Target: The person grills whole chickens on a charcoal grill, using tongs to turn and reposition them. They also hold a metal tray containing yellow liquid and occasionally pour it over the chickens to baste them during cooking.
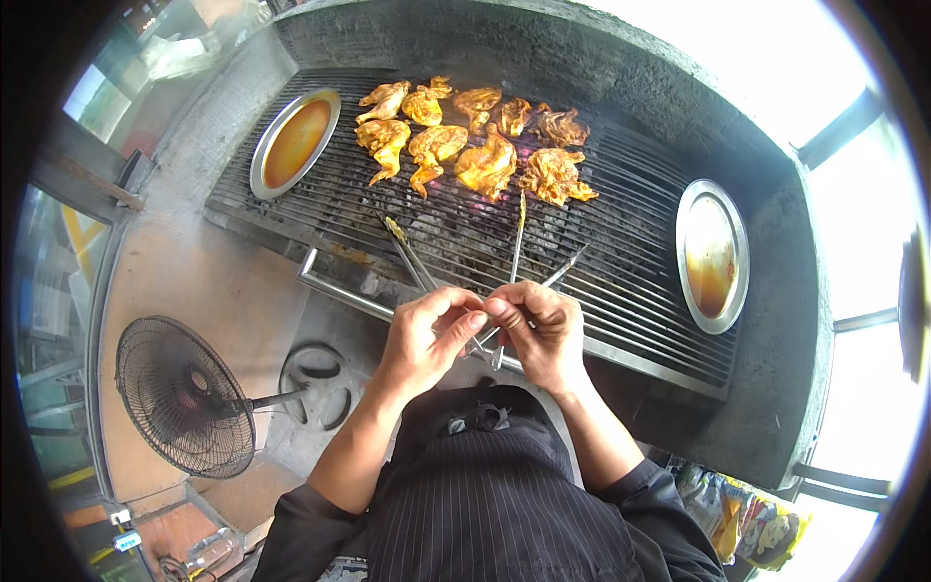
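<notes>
My left hand (430, 336) and my right hand (542, 331) meet in front of my apron (494, 502), thumbs and fingertips pressed together. Whether something tiny is pinched between them cannot be made out. Just beyond them, one pair of metal tongs (409, 252) points up-left and another pair of metal tongs (519, 236) lies spread open over the grill grate (625, 269). Their handle ends cross below my fingers, partly covered by my hands. Several browned, yellow-orange chicken pieces (486, 166) lie in two rows over glowing coals at the back.
Oval metal trays of brown liquid rest on the grate: a left tray (254, 174) and a right tray (740, 240). A metal rail (342, 292) runs along the grill's front. A black fan (185, 396) stands at left. Filled bags (734, 513) sit at lower right, beside the concrete wall (796, 407).
</notes>
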The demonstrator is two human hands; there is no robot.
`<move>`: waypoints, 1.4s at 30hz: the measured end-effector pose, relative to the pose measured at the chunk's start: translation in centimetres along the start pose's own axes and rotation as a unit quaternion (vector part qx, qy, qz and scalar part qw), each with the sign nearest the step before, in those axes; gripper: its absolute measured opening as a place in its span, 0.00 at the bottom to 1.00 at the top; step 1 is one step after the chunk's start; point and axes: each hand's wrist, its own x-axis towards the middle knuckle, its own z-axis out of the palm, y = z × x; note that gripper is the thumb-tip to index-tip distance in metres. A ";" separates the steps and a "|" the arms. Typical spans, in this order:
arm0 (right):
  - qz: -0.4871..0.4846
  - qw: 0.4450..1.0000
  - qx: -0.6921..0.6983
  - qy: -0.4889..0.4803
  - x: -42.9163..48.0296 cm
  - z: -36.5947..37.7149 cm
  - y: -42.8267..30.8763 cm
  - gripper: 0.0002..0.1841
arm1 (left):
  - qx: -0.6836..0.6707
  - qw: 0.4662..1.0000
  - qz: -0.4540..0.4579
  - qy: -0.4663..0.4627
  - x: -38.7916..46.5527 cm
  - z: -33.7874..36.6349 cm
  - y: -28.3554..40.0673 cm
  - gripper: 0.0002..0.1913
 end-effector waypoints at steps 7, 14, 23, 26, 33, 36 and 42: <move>-0.066 0.956 -0.235 0.162 0.3 -7.0 4.0 0.26 | -0.019 0.999 0.016 0.030 -0.5 -1.3 -1.4 0.13; 0.126 0.869 -0.439 0.192 1.3 -17.2 9.9 0.14 | -0.016 0.993 -0.057 0.104 -2.4 -6.2 -5.1 0.16; 0.147 0.948 -0.240 0.149 -3.4 -6.6 8.4 0.27 | 0.051 0.988 0.095 0.106 0.8 -12.9 -8.9 0.14; 0.186 0.933 -0.304 0.048 -3.3 0.4 7.5 0.24 | -0.072 0.994 0.079 0.009 3.3 -14.4 -8.6 0.11; 0.219 0.864 -0.431 0.138 -0.7 8.1 7.1 0.23 | -0.147 0.985 0.027 -0.086 8.5 -19.1 -9.0 0.16; 0.233 0.840 -0.457 0.175 -0.7 8.3 7.8 0.21 | -0.163 0.983 0.012 -0.087 10.0 -22.4 -10.8 0.18; 0.245 0.828 -0.465 0.198 -1.4 8.7 11.2 0.19 | -0.159 0.981 0.019 -0.106 11.7 -26.8 -12.8 0.22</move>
